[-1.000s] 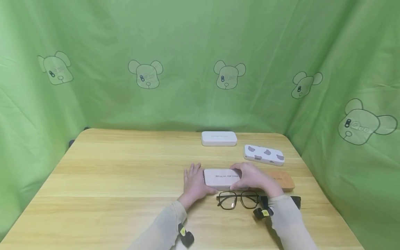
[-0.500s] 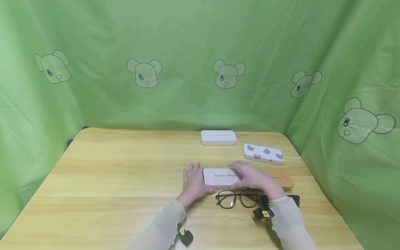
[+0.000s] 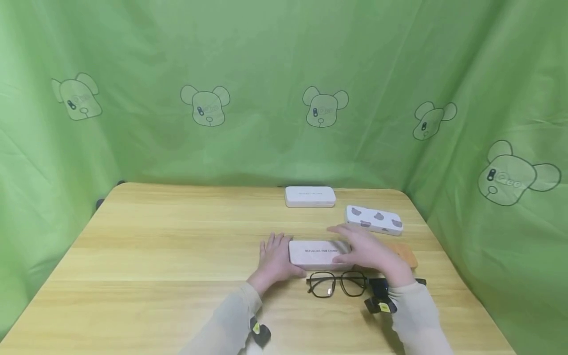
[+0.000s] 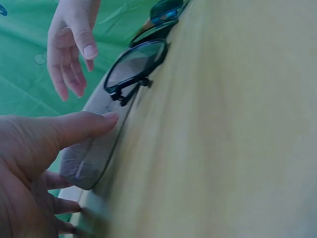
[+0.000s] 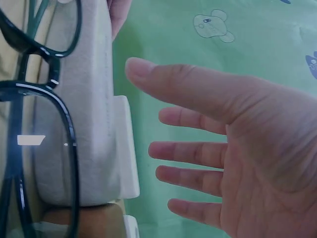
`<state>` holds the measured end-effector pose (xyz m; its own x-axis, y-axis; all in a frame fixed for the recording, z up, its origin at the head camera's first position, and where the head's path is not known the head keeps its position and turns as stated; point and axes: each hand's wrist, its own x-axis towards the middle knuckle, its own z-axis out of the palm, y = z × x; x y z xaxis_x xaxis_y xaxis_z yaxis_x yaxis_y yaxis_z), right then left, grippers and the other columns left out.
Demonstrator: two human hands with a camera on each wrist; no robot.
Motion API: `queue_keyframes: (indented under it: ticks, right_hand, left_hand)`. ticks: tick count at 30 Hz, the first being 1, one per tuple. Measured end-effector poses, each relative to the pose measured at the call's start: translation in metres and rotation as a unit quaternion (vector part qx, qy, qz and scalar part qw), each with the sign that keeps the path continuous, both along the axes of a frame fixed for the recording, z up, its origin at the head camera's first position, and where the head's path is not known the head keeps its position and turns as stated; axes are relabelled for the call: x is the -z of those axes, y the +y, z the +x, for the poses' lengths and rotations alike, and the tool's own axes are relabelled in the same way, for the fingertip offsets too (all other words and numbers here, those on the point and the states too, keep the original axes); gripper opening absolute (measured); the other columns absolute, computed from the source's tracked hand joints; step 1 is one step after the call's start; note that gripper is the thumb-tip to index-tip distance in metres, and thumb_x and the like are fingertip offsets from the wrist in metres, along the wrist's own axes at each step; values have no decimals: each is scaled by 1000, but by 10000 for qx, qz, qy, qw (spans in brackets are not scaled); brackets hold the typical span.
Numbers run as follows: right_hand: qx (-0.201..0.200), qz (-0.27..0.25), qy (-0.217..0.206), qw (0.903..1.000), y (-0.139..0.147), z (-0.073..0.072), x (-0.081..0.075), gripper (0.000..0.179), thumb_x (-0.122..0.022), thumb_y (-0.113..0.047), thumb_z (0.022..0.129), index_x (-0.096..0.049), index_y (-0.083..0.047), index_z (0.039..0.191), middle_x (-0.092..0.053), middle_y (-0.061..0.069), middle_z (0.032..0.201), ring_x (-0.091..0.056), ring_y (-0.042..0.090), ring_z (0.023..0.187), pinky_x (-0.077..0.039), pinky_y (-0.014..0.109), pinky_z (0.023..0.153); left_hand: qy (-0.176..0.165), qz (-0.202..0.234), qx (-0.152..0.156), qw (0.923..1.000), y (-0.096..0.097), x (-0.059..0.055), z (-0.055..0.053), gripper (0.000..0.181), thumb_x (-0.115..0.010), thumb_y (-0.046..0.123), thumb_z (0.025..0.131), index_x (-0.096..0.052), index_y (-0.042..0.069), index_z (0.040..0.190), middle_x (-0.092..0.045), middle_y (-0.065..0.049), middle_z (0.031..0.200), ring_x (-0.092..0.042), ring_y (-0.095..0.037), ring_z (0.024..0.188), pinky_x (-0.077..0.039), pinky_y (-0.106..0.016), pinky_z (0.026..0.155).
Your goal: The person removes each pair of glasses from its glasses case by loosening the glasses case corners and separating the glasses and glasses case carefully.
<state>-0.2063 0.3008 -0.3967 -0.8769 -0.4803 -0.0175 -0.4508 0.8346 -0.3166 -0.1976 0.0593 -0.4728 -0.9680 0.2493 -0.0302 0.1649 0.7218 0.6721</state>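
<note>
A pale grey glasses case [image 3: 310,257], lettered "REFUELING FOR CHINA", lies closed on the table. My left hand [image 3: 276,260] rests at its left end, fingers fairly straight and spread, thumb along the near side. In the left wrist view that thumb [image 4: 91,125] overlaps the case [image 4: 91,156]. Over the right end of the case is my right hand [image 3: 370,251]; in the right wrist view the hand [image 5: 262,134] is off the case [image 5: 89,124], fingers extended, nothing between them and the thumb. Black-framed eyeglasses [image 3: 338,279] lie just in front of the case.
An orange case [image 3: 406,255] lies right of the grey one, partly hidden by my right hand. Behind are a white case with grey-brown patches [image 3: 374,220] and a plain white case [image 3: 309,197]. A dark object [image 3: 420,281] shows beside my right wrist. Green curtains [image 3: 266,148] surround the table.
My right hand has let go of the grey case's right end, its fingers opening and lifting slightly to the right. The left hand stays at the left end; the case keeps its place.
</note>
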Motion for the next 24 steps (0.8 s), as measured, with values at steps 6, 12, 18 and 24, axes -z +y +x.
queue_keyframes:
  ticks: [6, 12, 18, 24]
  right_hand:
    - [85, -30, 142, 9999, 6, 1, -10, 74, -80, -33, 77, -50, -7, 140, -53, 19, 141, -48, 42, 130, -37, 61, 110]
    - [164, -264, 206, 9993, 19, 1, -14, 68, -77, -27, 81, -50, -3, 139, -53, 21, 141, -46, 43, 132, -35, 60, 112]
    - [179, -390, 529, 9977, 32, 4, -21, 60, -76, -24, 82, -55, -3, 134, -58, 21, 136, -51, 43, 126, -38, 61, 108]
    - [388, -542, 587, 9961, 41, 6, -30, 62, -75, -28, 84, -53, -1, 135, -56, 25, 135, -51, 45, 124, -39, 63, 105]
  left_hand:
    - [-142, 141, 169, 9997, -5, -14, 2, 105, -91, 34, 59, -38, 8, 147, -38, -17, 153, -25, -43, 146, -10, -68, 118]
    - [-186, 276, 180, 9993, -9, -24, 3, 105, -91, 32, 59, -39, 10, 147, -42, -12, 152, -31, -40, 143, -13, -69, 116]
    - [-165, 215, 245, 9993, -8, -38, 5, 94, -88, 32, 63, -45, 13, 144, -48, -9, 148, -43, -34, 137, -19, -68, 115]
    - [-79, 60, 291, 9995, -8, -52, 6, 75, -81, 34, 75, -51, 13, 140, -54, -8, 144, -50, -31, 132, -31, -62, 112]
